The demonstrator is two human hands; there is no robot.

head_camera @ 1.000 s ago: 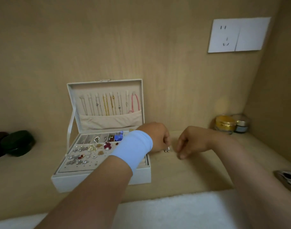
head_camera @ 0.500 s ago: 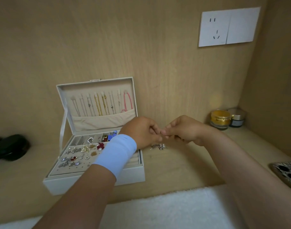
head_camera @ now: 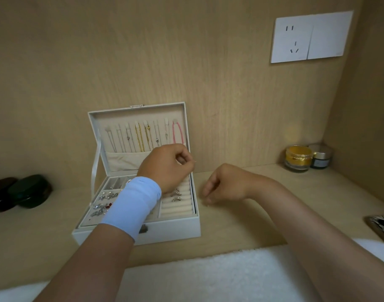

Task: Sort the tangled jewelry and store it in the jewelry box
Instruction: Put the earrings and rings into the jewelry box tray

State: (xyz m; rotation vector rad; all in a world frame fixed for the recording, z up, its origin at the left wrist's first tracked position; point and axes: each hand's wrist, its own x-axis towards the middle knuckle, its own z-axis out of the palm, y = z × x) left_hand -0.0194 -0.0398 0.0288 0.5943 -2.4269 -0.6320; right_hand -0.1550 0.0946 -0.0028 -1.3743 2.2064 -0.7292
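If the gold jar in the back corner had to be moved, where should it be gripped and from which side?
Grip the gold jar round its lid, coming from above or the front-left. It stands upright; the dark jar sits close on its right and the wall is just behind, so those sides likely leave little room. The right hand is nearer.
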